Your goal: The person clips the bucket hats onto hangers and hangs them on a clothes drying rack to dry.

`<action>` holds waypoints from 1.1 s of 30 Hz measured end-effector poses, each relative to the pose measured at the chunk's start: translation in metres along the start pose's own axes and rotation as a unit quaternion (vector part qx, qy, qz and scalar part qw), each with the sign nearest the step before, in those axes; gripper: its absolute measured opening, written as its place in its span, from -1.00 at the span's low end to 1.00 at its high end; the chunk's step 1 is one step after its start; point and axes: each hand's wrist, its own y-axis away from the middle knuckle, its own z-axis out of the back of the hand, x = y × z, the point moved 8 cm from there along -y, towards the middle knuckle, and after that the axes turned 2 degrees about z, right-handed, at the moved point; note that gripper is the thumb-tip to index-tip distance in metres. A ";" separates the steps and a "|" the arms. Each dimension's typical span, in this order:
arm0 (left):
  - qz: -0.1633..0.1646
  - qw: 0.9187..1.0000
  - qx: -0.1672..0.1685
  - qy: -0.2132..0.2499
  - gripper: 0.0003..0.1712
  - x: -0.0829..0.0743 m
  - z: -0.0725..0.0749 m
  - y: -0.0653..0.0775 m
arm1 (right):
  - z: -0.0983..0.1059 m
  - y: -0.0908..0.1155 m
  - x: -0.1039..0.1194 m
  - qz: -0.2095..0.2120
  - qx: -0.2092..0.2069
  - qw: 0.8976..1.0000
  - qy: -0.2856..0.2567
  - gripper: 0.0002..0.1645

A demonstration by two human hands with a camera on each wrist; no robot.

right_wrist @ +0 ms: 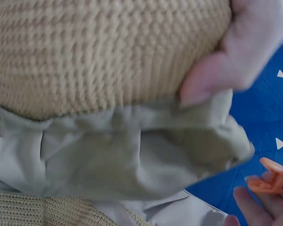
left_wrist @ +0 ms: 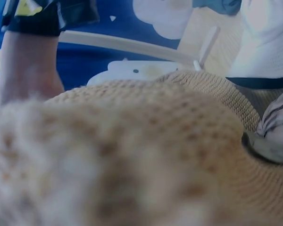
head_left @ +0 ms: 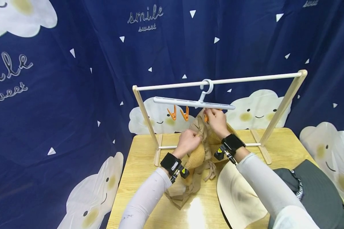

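A tan straw sun hat [head_left: 196, 158] with a khaki cloth band and ties [head_left: 179, 200] hangs folded between both hands, above the wooden table. My left hand [head_left: 188, 141] grips the hat's edge, its thumb on the cloth trim [right_wrist: 99, 162] in the right wrist view. Just under the hanger bar, my right hand [head_left: 218, 122] pinches an orange clip [right_wrist: 273, 178] close beside the hat. The pale blue hanger [head_left: 177, 101] hooks over the rack's rod and tilts slightly. Woven straw [left_wrist: 132, 141] fills most of the left wrist view and hides the left hand there.
Two more orange clips, a left one [head_left: 172, 113] and a right one [head_left: 185, 114], dangle from the hanger. The wooden rack [head_left: 283, 109] stands at the table's [head_left: 137, 181] back. A cream hat [head_left: 238, 195] and a dark grey hat [head_left: 318, 194] lie at front right. A blue curtain [head_left: 172, 51] hangs behind.
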 end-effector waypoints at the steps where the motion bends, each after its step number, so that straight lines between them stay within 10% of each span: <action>1: -0.005 1.000 -0.011 -0.005 -0.47 -0.002 -0.001 0.000 | 0.000 0.001 0.001 -0.002 -0.004 1.000 0.002 -0.37; 10: 0.018 0.999 -0.044 -0.025 -0.83 -0.012 -0.011 0.002 | -0.001 0.000 -0.003 -0.011 -0.023 1.000 0.002 -0.41; 16: 0.026 0.999 -0.037 -0.014 -0.28 -0.020 -0.016 0.002 | -0.003 -0.001 -0.006 -0.018 -0.029 0.999 0.003 -0.44; 33: 0.006 0.996 -0.091 -0.015 -0.07 -0.028 -0.023 0.006 | -0.004 0.001 -0.009 -0.032 -0.038 0.998 -0.031 -0.40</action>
